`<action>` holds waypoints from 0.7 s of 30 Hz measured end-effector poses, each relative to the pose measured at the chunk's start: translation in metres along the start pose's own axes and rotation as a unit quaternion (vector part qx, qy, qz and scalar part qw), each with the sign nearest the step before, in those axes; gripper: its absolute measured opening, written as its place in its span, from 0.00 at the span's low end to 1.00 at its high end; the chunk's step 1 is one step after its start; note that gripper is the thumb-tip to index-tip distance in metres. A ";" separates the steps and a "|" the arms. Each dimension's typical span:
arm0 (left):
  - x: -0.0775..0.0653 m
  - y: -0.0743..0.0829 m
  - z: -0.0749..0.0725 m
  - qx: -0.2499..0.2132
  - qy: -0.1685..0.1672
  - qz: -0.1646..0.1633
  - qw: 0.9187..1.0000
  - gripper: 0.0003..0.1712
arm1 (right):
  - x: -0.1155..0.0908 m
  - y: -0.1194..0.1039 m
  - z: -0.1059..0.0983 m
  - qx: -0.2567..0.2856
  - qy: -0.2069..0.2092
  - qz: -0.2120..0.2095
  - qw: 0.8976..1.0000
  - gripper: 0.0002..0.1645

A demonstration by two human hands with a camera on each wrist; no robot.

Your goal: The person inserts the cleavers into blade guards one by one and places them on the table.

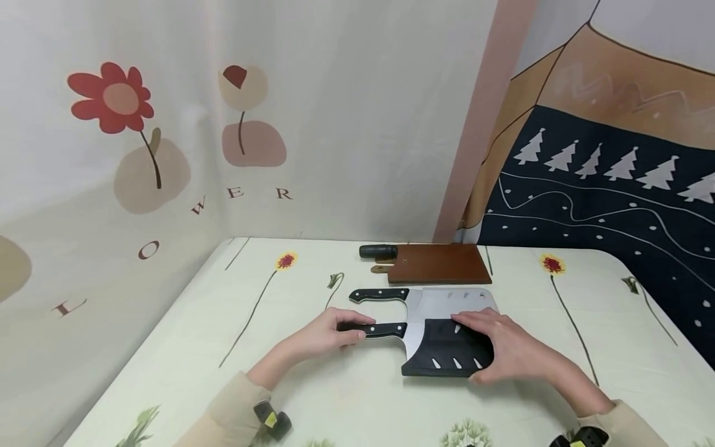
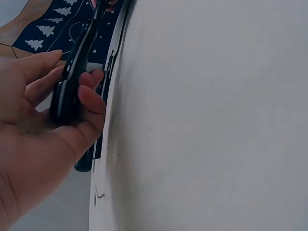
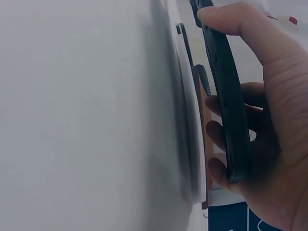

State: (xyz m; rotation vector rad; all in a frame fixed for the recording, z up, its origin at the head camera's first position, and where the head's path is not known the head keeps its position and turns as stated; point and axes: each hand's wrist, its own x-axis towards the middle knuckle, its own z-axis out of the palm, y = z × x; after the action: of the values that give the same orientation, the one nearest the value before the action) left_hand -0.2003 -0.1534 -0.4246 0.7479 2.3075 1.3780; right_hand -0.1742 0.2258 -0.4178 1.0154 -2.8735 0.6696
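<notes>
A cleaver with a black riveted handle point(image 1: 386, 330) is in both my hands, its blade mostly inside a black slotted blade cover point(image 1: 447, 357). My left hand point(image 1: 324, 332) grips the handle's end, with fingers and thumb around it in the left wrist view. My right hand point(image 1: 511, 344) holds the cover at its right end, thumb on one face and fingers on the other. In the right wrist view the cover point(image 3: 226, 91) is raised off the table. Just behind lies a second cleaver point(image 1: 452, 301), its blade bare where it shows.
Farther back on the flower-patterned table cloth point(image 1: 346, 410) lies a flat brown rectangular piece point(image 1: 438, 264). A black handle point(image 1: 378, 251) sticks out at its left, beside a small tab. Printed curtains point(image 1: 357, 124) stand behind the table.
</notes>
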 end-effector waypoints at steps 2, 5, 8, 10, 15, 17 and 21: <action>-0.003 0.000 -0.001 0.013 -0.008 -0.006 1.000 0.18 | -0.003 -0.002 0.002 -0.002 0.002 0.002 1.000 0.58; -0.005 0.001 -0.001 0.037 -0.019 -0.009 0.999 0.17 | -0.007 -0.005 0.006 -0.010 0.006 0.006 1.000 0.59; -0.005 0.003 0.000 0.056 -0.027 -0.005 0.998 0.18 | -0.011 -0.006 0.008 -0.021 0.012 0.010 1.000 0.59; -0.004 0.005 0.001 0.065 -0.030 -0.002 0.997 0.17 | -0.014 -0.007 0.009 -0.032 0.011 0.013 0.999 0.59; -0.004 0.007 0.002 0.073 -0.033 -0.015 0.997 0.17 | -0.016 -0.009 0.009 -0.047 -0.005 0.021 0.999 0.60; -0.005 0.008 0.002 0.069 -0.034 -0.019 0.997 0.16 | -0.017 -0.009 0.010 -0.050 -0.009 0.023 0.998 0.60; -0.006 0.007 0.003 0.055 -0.034 -0.022 0.998 0.15 | -0.019 -0.011 0.011 -0.057 -0.019 0.030 0.998 0.60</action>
State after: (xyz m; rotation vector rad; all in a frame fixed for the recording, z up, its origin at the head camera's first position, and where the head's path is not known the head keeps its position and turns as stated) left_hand -0.1920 -0.1518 -0.4197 0.7591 2.3478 1.1944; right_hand -0.1512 0.2247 -0.4265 0.9400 -2.9473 0.4883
